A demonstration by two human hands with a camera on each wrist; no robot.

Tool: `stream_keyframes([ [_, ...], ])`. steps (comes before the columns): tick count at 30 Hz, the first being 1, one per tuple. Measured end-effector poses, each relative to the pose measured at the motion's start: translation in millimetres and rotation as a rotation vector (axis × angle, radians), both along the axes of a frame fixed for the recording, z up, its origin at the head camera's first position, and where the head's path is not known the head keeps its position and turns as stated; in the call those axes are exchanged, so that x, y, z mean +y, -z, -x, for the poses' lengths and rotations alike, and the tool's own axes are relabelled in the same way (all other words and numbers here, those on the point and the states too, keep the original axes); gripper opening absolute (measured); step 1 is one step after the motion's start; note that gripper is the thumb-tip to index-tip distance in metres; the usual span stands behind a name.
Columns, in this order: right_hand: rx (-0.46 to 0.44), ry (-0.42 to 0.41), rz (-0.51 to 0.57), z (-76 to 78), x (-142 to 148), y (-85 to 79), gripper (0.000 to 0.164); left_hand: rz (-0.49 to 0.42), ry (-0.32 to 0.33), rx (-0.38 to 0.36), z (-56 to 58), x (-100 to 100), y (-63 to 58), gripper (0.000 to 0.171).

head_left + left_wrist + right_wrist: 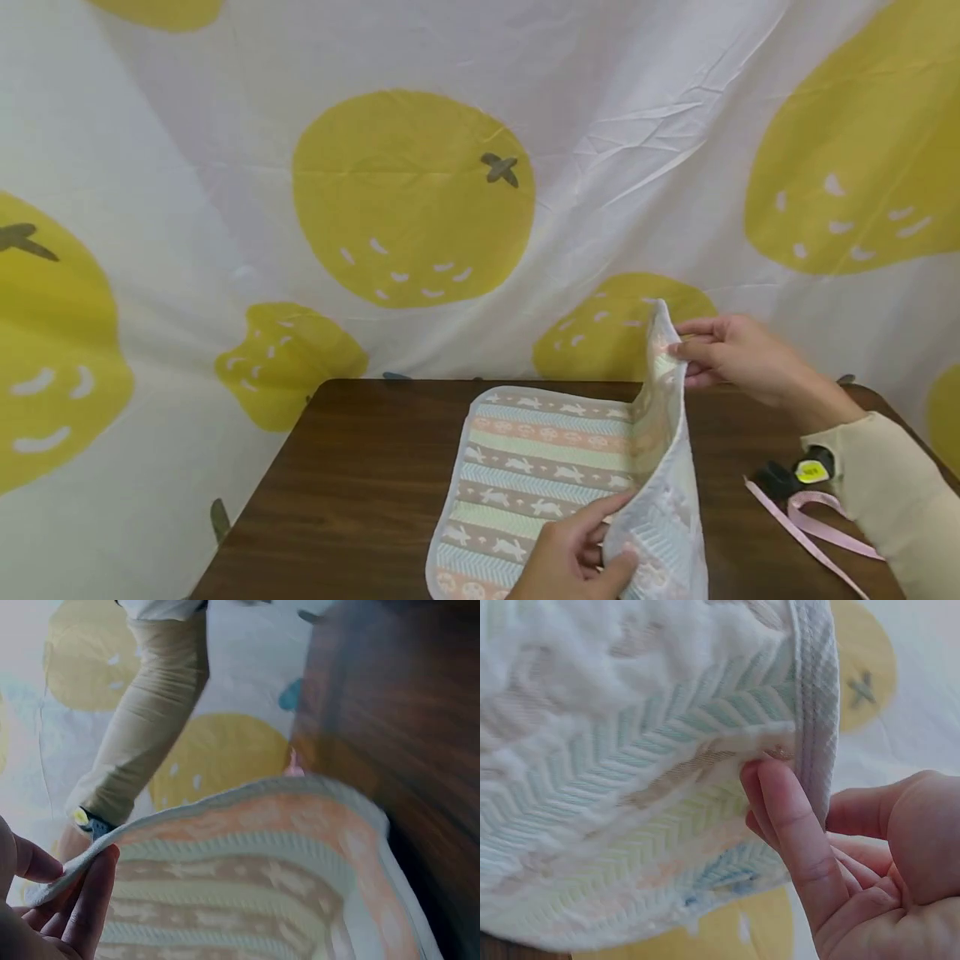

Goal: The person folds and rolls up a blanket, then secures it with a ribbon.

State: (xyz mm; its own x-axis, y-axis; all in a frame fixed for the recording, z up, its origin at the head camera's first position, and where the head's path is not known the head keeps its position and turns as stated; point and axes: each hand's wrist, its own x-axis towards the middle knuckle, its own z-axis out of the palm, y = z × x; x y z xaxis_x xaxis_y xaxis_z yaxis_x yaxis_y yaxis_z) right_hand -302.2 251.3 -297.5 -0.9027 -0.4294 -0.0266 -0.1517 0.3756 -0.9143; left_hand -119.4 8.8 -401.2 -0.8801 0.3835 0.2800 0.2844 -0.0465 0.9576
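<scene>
A quilted cloth (525, 475) with pastel stripes and white rabbits lies partly flat on the table, its right part lifted upright. My right hand (731, 354) pinches the raised far edge between thumb and fingers. Nearer to me, my left hand (573, 554) grips the near part of the lifted edge. In the left wrist view, the pale border of the cloth (247, 855) passes between the thumb and fingers. The right wrist view shows the paler reverse of the cloth (652, 757), with fingers laid against it near the bound edge.
A dark brown wooden table (337, 483) carries the cloth. At its right lie a pink ribbon (817, 542) and a small black object with a yellow label (810, 472), beside the right sleeve (892, 492). A white curtain with yellow fruit (420, 200) hangs behind the table.
</scene>
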Motion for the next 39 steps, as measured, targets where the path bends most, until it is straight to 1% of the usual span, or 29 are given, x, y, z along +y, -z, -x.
stream_keyframes([
  [2, -0.007, -0.015, 0.030, 0.0, -14.6, 0.8, 0.052, 0.003, -0.008, -0.018, -1.5, -13.2, 0.8, 0.050],
  [6, -0.018, -0.041, 0.090, 0.0, -41.4, 5.1, 0.052, 0.031, -0.042, -0.020, -4.3, -38.5, 3.5, 0.052],
  [10, -0.026, -0.063, 0.118, 1.2, -67.8, 12.7, 0.052, 0.048, -0.072, -0.048, -8.7, -61.5, 6.4, 0.053],
  [15, -0.055, -0.062, 0.113, 2.5, -101.3, 26.9, 0.053, 0.074, -0.100, -0.073, -15.4, -87.6, 15.3, 0.055],
  [19, -0.055, -0.033, 0.100, 5.9, -126.8, 44.7, 0.052, 0.113, -0.135, -0.104, -17.4, -105.5, 24.3, 0.059],
  [23, -0.045, 0.018, 0.078, 10.8, -146.3, 70.2, 0.048, 0.169, -0.131, -0.132, -14.3, -117.5, 35.7, 0.065],
  [28, -0.075, 0.076, 0.064, 13.2, -162.1, 103.2, 0.047, 0.233, -0.122, -0.211, -11.0, -125.0, 53.7, 0.071],
  [30, -0.083, 0.097, 0.063, 13.5, -168.2, 114.0, 0.048, 0.251, -0.123, -0.223, -10.2, -127.6, 60.4, 0.071],
  [35, -0.050, 0.134, 0.049, 12.8, -183.8, 133.0, 0.046, 0.277, -0.110, -0.226, -7.3, -134.3, 74.5, 0.073],
  [39, -0.008, 0.121, -0.005, 11.7, -192.9, 144.3, 0.044, 0.342, -0.114, -0.220, -4.1, -140.0, 83.5, 0.076],
])
